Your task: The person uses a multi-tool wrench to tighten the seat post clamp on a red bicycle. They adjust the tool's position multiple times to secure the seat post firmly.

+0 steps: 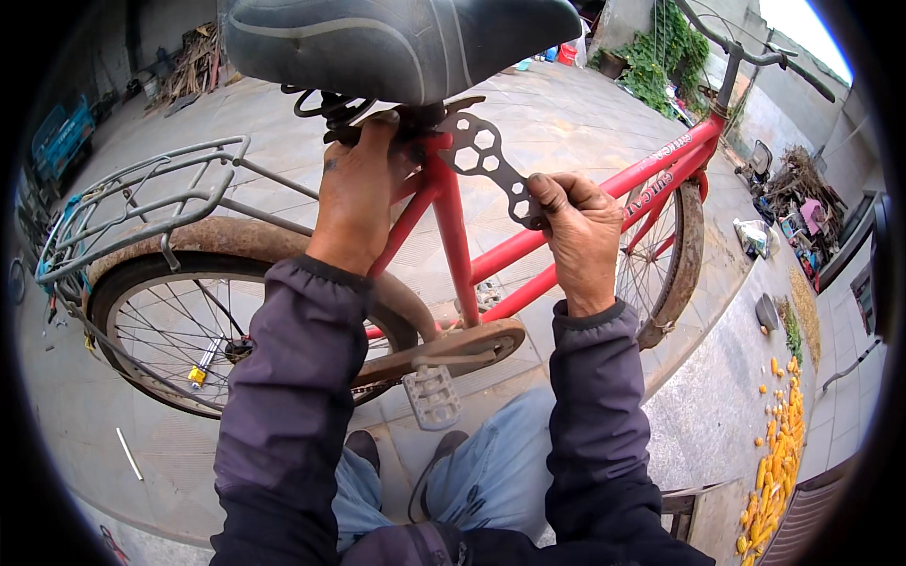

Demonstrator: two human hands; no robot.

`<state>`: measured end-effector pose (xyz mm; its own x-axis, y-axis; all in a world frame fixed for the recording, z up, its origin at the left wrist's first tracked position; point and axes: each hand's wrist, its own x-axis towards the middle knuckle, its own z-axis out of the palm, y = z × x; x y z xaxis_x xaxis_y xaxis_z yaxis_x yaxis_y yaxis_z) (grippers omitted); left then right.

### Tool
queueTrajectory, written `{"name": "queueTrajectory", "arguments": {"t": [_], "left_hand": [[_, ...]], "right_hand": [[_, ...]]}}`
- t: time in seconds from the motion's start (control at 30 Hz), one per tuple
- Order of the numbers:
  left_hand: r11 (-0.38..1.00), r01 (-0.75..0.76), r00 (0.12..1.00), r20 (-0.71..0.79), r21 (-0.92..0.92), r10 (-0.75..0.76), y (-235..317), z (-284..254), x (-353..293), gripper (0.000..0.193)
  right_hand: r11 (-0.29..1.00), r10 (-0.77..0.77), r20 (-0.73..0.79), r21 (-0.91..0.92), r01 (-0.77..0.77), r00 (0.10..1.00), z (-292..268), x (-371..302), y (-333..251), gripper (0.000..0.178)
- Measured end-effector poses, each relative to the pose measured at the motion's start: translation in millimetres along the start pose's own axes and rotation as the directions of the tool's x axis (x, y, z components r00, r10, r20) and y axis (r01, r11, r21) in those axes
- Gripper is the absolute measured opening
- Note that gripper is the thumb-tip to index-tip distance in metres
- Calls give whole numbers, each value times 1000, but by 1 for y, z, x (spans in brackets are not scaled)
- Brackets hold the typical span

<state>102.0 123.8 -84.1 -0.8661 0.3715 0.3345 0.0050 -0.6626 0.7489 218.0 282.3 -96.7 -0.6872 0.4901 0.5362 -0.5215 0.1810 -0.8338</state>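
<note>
A red bicycle [453, 236] stands side-on in front of me. Under its black saddle [415, 47], my left hand [357, 193] is closed at the saddle clamp, thumb up; the fingers go out of sight, and what they grip is hidden. My right hand [580, 226] pinches one end of a flat, dark multi-hole bicycle spanner [491, 158] with hexagonal openings. The spanner's other end reaches the top of the red seat tube [446, 203], close to the left hand; whether it sits on a nut cannot be made out.
A metal rear rack [151, 203] juts out left over the rusty mudguard [203, 241]. The pedal [432, 396] hangs just ahead of my legs. Corn cobs [776, 453] lie at the right, below a heap of sticks and clutter [802, 203]. A blue cart [64, 137] stands far left.
</note>
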Motion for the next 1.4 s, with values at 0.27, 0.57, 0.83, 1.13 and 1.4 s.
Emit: {"name": "queueTrajectory", "arguments": {"t": [0.27, 0.57, 0.83, 1.13, 1.4], "left_hand": [[1000, -6, 1000, 16, -4, 6, 1, 0, -1, 21], [999, 47, 998, 28, 8, -47, -2, -6, 2, 24], [999, -51, 997, -59, 0, 51, -8, -3, 4, 19], [998, -43, 992, -116, 55, 49, -6, 0, 1, 22], [958, -99, 987, -98, 269, 130, -10, -4, 3, 25]], "right_hand": [[938, 228, -58, 280, -204, 972, 33, -39, 42, 17], [911, 297, -12, 303, -280, 955, 57, -62, 53, 14], [901, 325, 1, 303, -310, 946, 68, -62, 52, 16], [913, 341, -25, 247, -325, 940, 82, -66, 51, 19], [780, 435, 23, 490, -389, 900, 99, -66, 44, 19]]}}
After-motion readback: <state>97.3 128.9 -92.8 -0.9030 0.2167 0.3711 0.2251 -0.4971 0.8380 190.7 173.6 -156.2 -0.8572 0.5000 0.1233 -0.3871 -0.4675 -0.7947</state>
